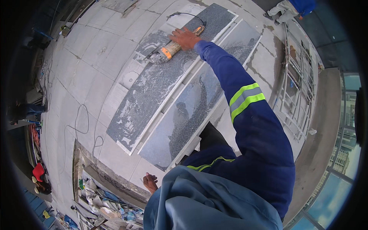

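Observation:
My right hand (184, 39) is wrapped over the body of an orange and grey angle grinder (172, 48). The grinder lies near the far end of a dark grey stone slab (149, 92), its metal head pointing left. A black cord (188, 14) loops from its back end. Beside this slab, on my side, runs a second, wet-looking slab (168, 126) that mirrors a figure. Low at my side, away from the slabs, my left hand (150, 181) hangs with its fingers curled in and nothing visible in them.
Pale rails (184, 86) run between the slabs. A thin cable (82, 128) snakes over the paving at left. Below it, a pit (99, 195) holds rubbish and bags. Metal frames (295, 80) lie at right. Another person (285, 9) is at the top right.

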`<state>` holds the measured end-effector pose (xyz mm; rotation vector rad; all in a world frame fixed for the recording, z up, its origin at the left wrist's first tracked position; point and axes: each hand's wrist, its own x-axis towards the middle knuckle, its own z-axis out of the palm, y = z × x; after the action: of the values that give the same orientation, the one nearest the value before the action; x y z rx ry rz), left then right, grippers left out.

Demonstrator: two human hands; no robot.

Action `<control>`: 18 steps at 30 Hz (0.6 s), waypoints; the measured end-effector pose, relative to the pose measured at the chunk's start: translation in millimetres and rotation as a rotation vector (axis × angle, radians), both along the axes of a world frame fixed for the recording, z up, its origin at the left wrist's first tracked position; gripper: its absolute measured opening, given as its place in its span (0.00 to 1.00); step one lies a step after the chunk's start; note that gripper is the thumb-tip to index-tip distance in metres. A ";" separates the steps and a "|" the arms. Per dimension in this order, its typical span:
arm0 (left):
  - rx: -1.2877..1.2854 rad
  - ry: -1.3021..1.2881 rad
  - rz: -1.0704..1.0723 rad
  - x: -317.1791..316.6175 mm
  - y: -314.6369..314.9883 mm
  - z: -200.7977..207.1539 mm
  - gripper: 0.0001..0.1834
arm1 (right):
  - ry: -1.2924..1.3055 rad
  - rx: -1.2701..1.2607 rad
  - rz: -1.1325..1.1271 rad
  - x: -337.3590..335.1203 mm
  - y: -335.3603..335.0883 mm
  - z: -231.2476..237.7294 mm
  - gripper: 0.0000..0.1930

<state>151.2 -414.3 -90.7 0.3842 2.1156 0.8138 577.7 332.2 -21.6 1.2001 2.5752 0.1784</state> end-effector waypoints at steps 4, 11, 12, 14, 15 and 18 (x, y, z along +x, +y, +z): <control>-0.025 0.064 0.035 27.9 9.7 20.3 0.34 | 0.051 -0.254 -0.001 -17.5 44.5 -19.3 0.47; 0.149 0.111 -0.026 97.0 80.4 24.9 0.28 | 0.365 -0.152 0.119 7.4 19.0 -45.7 0.36; 0.215 0.132 -0.046 96.2 97.9 30.9 0.27 | 0.394 -0.140 0.162 -6.3 11.4 -37.1 0.34; 0.350 0.146 -0.098 99.5 140.2 49.7 0.25 | 0.439 -0.130 0.245 -32.6 -12.0 -21.2 0.29; 0.411 0.135 -0.124 102.9 161.5 61.9 0.24 | 0.457 -0.124 0.265 -41.1 -27.0 -15.1 0.28; 0.535 0.099 -0.235 110.3 230.3 92.0 0.23 | 0.525 -0.025 0.339 -66.6 -41.0 14.5 0.25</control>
<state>261.4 -184.0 1.3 0.9504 1.8681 1.2329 511.1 291.2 -7.1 0.8773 3.2155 -0.1184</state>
